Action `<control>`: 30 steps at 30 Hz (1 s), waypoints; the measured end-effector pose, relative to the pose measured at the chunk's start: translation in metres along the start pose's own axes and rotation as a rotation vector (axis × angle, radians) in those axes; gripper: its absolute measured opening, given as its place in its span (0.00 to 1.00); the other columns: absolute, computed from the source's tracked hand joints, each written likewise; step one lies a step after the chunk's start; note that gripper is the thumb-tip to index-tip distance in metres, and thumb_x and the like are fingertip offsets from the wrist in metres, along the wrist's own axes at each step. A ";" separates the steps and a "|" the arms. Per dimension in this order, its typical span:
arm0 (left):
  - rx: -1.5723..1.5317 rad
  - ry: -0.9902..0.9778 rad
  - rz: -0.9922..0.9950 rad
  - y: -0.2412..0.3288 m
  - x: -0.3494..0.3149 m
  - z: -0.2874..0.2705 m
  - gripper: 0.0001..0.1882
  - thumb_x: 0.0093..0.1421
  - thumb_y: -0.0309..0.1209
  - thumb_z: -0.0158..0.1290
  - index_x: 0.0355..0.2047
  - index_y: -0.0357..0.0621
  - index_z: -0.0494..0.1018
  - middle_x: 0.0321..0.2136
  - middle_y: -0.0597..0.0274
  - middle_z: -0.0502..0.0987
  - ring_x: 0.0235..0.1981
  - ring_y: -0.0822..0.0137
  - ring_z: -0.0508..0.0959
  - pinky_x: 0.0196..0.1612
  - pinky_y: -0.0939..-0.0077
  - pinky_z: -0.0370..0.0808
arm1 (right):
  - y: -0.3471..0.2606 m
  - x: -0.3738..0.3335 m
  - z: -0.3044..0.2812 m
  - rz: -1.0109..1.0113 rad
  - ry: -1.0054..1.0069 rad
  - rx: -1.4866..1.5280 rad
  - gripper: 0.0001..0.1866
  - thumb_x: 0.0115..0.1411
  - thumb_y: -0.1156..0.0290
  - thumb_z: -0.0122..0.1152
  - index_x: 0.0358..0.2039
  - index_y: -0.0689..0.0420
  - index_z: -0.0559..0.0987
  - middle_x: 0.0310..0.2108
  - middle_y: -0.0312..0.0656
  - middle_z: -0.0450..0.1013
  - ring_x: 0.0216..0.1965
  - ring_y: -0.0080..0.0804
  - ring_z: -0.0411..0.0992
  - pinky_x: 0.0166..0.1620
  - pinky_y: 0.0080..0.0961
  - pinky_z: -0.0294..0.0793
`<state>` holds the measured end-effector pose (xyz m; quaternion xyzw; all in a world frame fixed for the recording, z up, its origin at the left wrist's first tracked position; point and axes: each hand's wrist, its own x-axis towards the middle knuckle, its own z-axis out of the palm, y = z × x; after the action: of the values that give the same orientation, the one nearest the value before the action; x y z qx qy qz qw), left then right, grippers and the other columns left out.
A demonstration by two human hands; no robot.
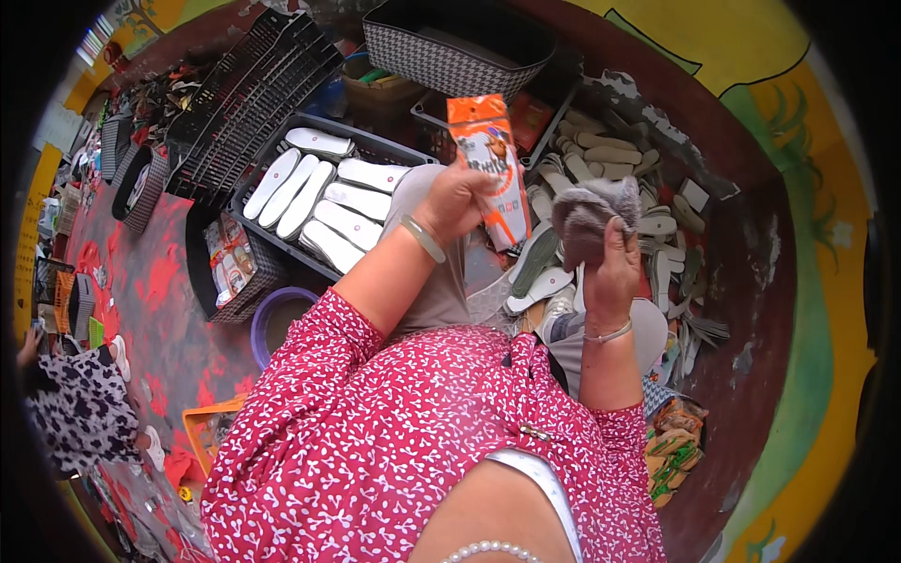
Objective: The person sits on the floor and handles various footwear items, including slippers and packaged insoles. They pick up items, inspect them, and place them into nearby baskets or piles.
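My left hand [458,202] is closed on a flat orange and white plastic package [490,155], held upright in front of me. To its right, my right hand [610,272] pinches a pair of grey fuzzy insoles [593,220], which look folded or stacked; their far side is hidden. The two things are apart. Below and behind them lies a loose heap of pale insoles [601,155], with a grey-green one [535,251] near my knees. Left of my left arm, a dark grey crate [280,244] holds stacks of white insoles [302,192].
Black slatted crates [253,94] lean at the back left. A houndstooth basket [450,58] stands behind the package. A dark basket of packages [230,258] and a purple-rimmed bucket [257,328] are at left. Another person [84,408] is at far left. Bagged goods [676,446] lie at right.
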<state>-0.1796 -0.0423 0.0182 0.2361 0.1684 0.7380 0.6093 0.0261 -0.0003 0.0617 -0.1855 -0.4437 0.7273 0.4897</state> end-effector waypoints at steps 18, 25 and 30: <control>0.394 0.287 0.421 0.127 -0.157 -0.005 0.19 0.54 0.18 0.47 0.48 0.37 0.66 0.42 0.61 0.73 0.41 0.67 0.74 0.48 0.71 0.70 | 0.059 0.072 0.053 0.147 -0.167 -0.488 0.17 0.64 0.62 0.46 0.39 0.65 0.74 0.34 0.38 0.73 0.34 0.22 0.69 0.39 0.20 0.69; 0.753 1.402 0.750 0.254 -0.360 -0.168 0.14 0.51 0.17 0.44 0.40 0.35 0.66 0.35 0.56 0.74 0.35 0.68 0.76 0.37 0.70 0.75 | 0.083 0.051 0.075 0.105 -0.374 -0.732 0.16 0.63 0.62 0.48 0.35 0.64 0.75 0.31 0.34 0.72 0.31 0.18 0.66 0.36 0.16 0.66; 0.705 1.666 0.856 0.297 -0.429 -0.222 0.15 0.49 0.15 0.37 0.38 0.35 0.65 0.32 0.53 0.73 0.30 0.62 0.76 0.32 0.67 0.74 | 0.080 0.035 0.096 0.068 -0.417 -0.828 0.16 0.64 0.64 0.47 0.37 0.64 0.76 0.32 0.34 0.72 0.32 0.18 0.66 0.38 0.16 0.66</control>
<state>-0.4833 -0.5126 -0.0688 -0.1485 0.6518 0.7332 -0.1248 -0.1010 -0.0241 0.0530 -0.2297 -0.7792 0.5264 0.2509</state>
